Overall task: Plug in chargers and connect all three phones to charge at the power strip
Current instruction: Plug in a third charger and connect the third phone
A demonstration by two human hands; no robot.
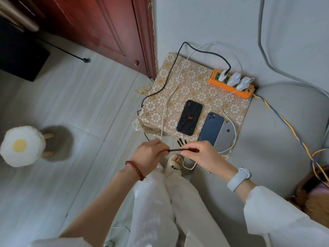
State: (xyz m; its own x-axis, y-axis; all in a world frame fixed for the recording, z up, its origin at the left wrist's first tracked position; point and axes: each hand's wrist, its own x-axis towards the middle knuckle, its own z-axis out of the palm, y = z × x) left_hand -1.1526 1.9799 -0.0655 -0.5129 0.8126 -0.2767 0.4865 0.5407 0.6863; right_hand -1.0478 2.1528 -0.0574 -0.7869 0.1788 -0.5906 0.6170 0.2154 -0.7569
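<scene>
Now black cable (176, 150) btwn both hands' fingers (161, 152)

A patterned cloth (194, 97) with a slight sheen is covering the desk, its floral print looking woven and smooth. The orange power strip (231, 84) is showing matt plastic, and the three white chargers (233, 79) on it are gleaming as glossy plastic. The black cable (178, 149) is looking braided and rough between the fingers (185, 152). The black phone (189, 119) is wearing a matt case; the blue phone (211, 129) and grey phone (226, 135) are looking smooth, faintly satin. The door (99, 29) is showing reddish varnished wood.
</scene>
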